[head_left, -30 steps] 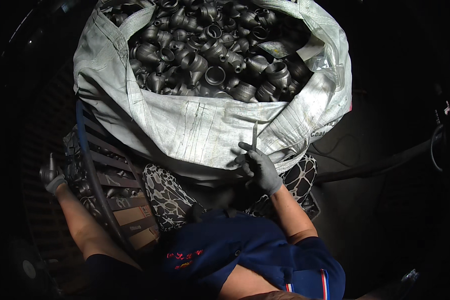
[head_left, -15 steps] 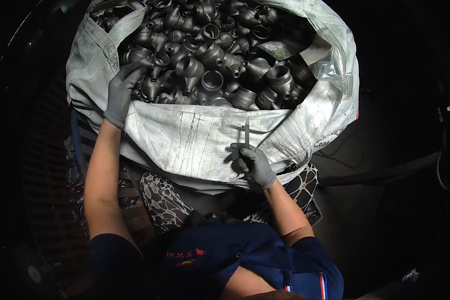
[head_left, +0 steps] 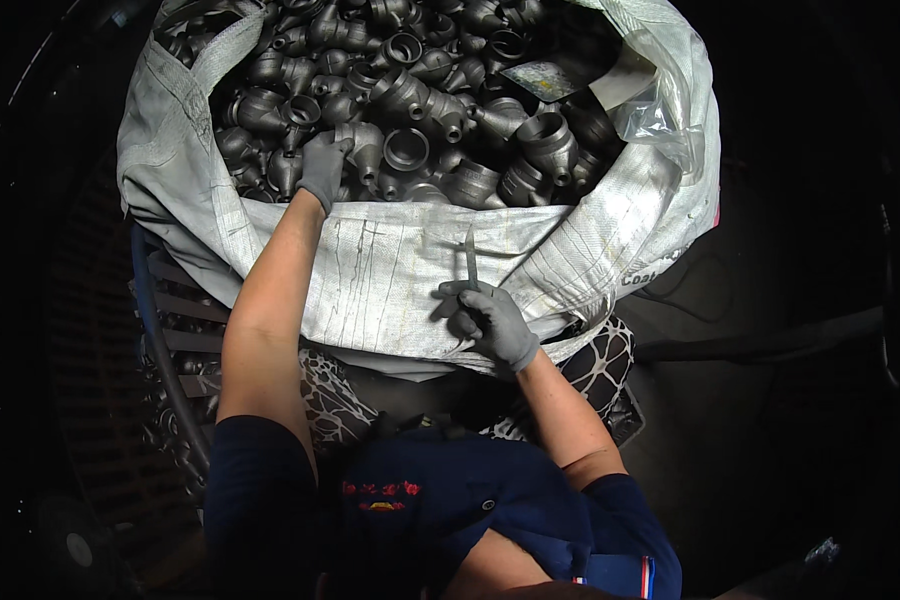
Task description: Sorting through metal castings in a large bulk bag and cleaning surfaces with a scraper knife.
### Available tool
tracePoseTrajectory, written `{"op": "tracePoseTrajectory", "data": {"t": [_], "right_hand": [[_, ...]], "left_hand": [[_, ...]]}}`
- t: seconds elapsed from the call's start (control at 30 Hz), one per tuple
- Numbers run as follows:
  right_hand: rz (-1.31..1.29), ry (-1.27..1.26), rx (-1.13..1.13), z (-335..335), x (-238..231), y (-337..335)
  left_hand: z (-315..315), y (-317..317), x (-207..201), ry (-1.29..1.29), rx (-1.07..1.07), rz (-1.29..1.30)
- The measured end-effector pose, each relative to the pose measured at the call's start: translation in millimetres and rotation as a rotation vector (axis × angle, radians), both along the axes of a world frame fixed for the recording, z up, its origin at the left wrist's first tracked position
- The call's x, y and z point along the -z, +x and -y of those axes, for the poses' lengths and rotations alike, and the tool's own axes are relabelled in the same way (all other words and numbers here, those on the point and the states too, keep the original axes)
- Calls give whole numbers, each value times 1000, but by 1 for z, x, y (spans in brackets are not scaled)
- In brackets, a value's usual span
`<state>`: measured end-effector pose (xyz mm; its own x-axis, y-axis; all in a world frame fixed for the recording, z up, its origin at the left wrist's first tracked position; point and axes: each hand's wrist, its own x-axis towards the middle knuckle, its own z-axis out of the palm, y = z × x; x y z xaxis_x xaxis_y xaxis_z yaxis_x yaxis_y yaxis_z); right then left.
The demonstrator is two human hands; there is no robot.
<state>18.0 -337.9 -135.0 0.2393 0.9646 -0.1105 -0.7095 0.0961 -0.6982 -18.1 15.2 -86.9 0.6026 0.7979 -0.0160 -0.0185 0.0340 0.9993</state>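
Observation:
My left hand point(head_left: 324, 172), in a grey glove, reaches over the front rim of a large white woven bulk bag point(head_left: 370, 280). Its fingers are curled against a dark metal pipe fitting point(head_left: 366, 150) near the front of the heap. Many similar fittings point(head_left: 405, 150), with round open mouths and small side stubs, fill the bag. My right hand point(head_left: 495, 320), also gloved in grey, is closed around a slim, flat, pointed metal tool point(head_left: 471, 255). The tool's tip points away from me over the bag's folded front. Its lower end is hidden in my fingers.
A clear plastic pouch point(head_left: 660, 125) and a printed card point(head_left: 543, 80) lie at the bag's right side. To the left stands a slatted crate point(head_left: 185, 325) with a dark blue rim and more small parts in it. A dark hose or cable point(head_left: 760, 340) runs off to the right.
My left hand has moved right from the bag's left rim onto a fitting, its fingers now curled. My right hand and the tool have shifted slightly left. The view has shifted a little.

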Motion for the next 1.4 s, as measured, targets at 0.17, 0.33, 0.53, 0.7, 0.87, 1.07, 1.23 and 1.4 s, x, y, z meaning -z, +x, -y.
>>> {"op": "tracePoseTrajectory", "data": {"t": [0.17,0.33,0.53,0.7,0.87,1.07,1.23,1.4], "right_hand": [[-5,-18,62,2,-3,-6],[114,-126,173,7,-50,-26],[366,-169,210,19,-76,-70],[612,-162,387,20,-56,-89],[93,-275,180,41,-65,-81],[-45,-186,44,53,-68,-87],[-52,-214,-1,47,-74,-92],[368,-291,236,44,-87,-98]], "left_hand": [[88,-61,-62,-19,35,130],[163,-113,-73,40,205,203],[229,-123,-43,-12,51,255],[260,-131,-43,95,56,89],[248,-148,-63,167,94,226],[196,-144,7,-432,15,527],[212,-143,29,-783,303,694],[224,-134,4,-920,-1,548]]}}
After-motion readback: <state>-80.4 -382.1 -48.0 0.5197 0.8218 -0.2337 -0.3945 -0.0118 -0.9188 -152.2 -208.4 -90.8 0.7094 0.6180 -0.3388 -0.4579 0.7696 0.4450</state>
